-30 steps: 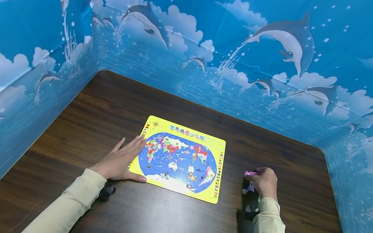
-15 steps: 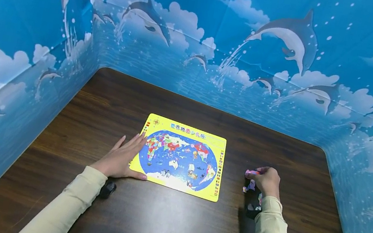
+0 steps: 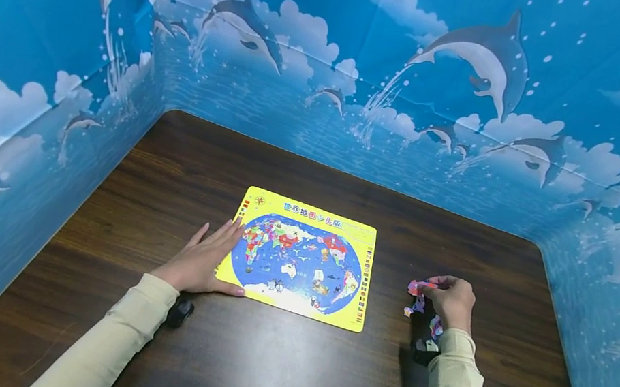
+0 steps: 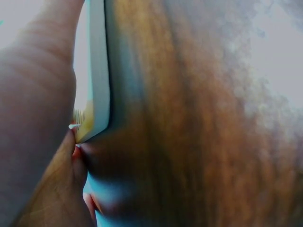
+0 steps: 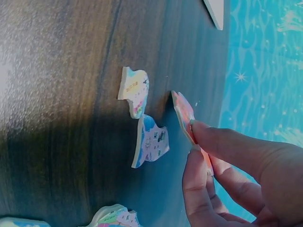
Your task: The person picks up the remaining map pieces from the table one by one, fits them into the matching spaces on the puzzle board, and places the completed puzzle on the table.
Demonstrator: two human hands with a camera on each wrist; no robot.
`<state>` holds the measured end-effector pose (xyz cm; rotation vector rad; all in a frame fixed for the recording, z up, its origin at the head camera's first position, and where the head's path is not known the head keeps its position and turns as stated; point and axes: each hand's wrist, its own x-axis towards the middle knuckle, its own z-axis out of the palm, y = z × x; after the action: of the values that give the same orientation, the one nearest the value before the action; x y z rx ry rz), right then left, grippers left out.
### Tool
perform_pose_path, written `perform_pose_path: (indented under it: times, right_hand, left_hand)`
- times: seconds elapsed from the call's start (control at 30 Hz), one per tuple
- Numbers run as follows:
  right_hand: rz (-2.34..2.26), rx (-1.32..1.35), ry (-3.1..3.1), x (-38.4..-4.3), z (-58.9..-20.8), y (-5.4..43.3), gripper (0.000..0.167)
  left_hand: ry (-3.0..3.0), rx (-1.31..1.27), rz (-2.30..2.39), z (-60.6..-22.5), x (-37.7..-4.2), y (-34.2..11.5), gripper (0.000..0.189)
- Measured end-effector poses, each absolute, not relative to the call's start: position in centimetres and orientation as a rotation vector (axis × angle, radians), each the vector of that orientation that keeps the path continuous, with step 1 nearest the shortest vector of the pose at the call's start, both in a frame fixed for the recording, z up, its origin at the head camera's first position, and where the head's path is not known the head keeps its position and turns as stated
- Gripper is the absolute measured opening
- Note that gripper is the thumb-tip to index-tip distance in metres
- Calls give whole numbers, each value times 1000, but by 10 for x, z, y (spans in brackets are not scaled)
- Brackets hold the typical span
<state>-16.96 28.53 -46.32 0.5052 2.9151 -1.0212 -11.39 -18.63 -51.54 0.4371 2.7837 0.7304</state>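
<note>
The right hand (image 3: 453, 302) pinches a pink piece (image 5: 184, 113) between thumb and fingers, well apart from the board (image 3: 301, 278), on its right. The piece's long axis runs roughly crosswise, its free end pointing left toward the board. Loose pieces (image 5: 154, 142) lie near it on the surface (image 3: 278, 375). The left hand (image 3: 203, 263) is spread at the board's left edge; the board lies lengthwise left to right.

I make out a yellow board (image 3: 303, 258) with a blue oval, a pink-orange piece (image 5: 183, 112), cream sleeves (image 3: 107, 334), a dark brown wood-grain table (image 3: 277, 381), a blue backdrop (image 3: 293, 114) patterned with grey-and-white dolphins (image 3: 496, 57)
</note>
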Motion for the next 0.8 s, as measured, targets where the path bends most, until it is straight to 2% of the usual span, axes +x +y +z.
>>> perform_pose_path:
  times: [0.8]
  right_hand:
    - [-1286, 535, 2895, -168, -448, 274, 23]
  left_hand:
    - [2769, 433, 718, -520, -116, -188, 128]
